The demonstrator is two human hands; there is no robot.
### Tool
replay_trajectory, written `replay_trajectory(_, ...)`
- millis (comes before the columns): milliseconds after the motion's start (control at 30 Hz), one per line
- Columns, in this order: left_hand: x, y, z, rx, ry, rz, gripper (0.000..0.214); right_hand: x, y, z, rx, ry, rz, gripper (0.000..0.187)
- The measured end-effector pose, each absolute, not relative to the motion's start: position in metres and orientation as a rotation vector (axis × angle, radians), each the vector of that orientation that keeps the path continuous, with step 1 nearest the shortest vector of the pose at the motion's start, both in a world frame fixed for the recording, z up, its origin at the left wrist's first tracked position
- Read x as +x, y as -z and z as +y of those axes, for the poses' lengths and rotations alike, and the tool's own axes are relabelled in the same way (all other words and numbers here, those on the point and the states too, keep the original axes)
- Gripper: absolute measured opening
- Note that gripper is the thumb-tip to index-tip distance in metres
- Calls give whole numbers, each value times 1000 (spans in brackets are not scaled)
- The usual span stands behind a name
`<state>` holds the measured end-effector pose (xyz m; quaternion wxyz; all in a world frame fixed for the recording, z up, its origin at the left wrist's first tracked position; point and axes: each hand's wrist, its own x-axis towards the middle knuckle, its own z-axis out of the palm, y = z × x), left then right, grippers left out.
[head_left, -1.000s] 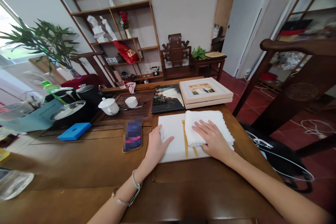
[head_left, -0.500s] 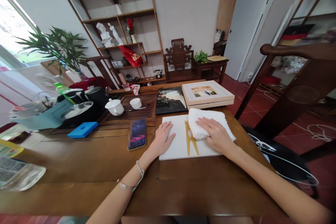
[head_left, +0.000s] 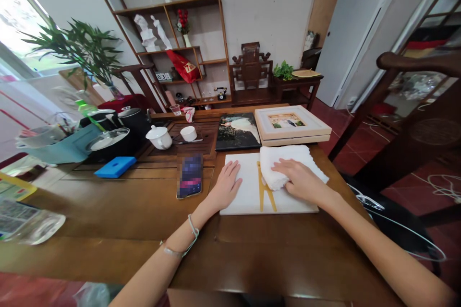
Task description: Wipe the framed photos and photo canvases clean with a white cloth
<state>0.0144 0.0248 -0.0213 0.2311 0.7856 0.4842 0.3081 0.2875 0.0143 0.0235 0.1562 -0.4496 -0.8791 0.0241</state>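
Note:
A flat white panel (head_left: 248,201) lies on the brown wooden table, with a yellow two-legged shape (head_left: 267,199) on its face. My left hand (head_left: 229,180) rests flat on the panel's left edge, fingers stretched out, holding nothing. On the panel's right side is a folded white cloth (head_left: 293,153), which covers part of the yellow shape and hangs past the panel's right edge. My right hand (head_left: 298,177) lies palm down on this cloth, fingers extended and pressing on it. The fingers do not wrap round the cloth.
Behind the panel lie a dark photo panel (head_left: 236,139) and stacked pale picture frames (head_left: 293,127). A phone (head_left: 190,177), a blue block (head_left: 115,167), a lidded white cup (head_left: 159,138) and a small white cup (head_left: 188,133) stand leftward. A dark wooden chair (head_left: 406,120) is at right.
The whole view has shifted a little, so the table things sit slightly higher and further right. Both hands keep nearly the same places; my right hand's fingers have shifted slightly on the cloth.

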Motion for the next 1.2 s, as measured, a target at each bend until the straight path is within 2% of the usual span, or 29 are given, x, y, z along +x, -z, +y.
replay_trajectory(133, 15, 21, 23, 2167, -855, 1337, 46, 286, -48, -13, -1228, -150, -2636, 55)
replay_trajectory(233, 15, 19, 23, 2164, -870, 1322, 45, 282, -47, -15, -1201, -180, -2626, 54)
replay_trajectory(533, 14, 19, 24, 2217, -805, 1343, 45, 294, -4, 45, -1367, 5, -2487, 70)
replay_trajectory(700, 12, 22, 25, 2389, -672, 1380, 47, 271, -27, 3, -1512, -3, -2635, 67)
replay_trajectory(867, 10, 24, 27, 2460, -638, 1395, 48, 261, -46, -33, -1398, -78, -2708, 63)
replay_trajectory(1000, 8, 22, 26, 2472, -606, 1386, 48, 277, -36, -4, -1379, -179, -2630, 69)
replay_trajectory(1200, 8, 17, 26, 2466, -566, 1387, 48, 285, -12, 36, -1538, 56, -2461, 68)
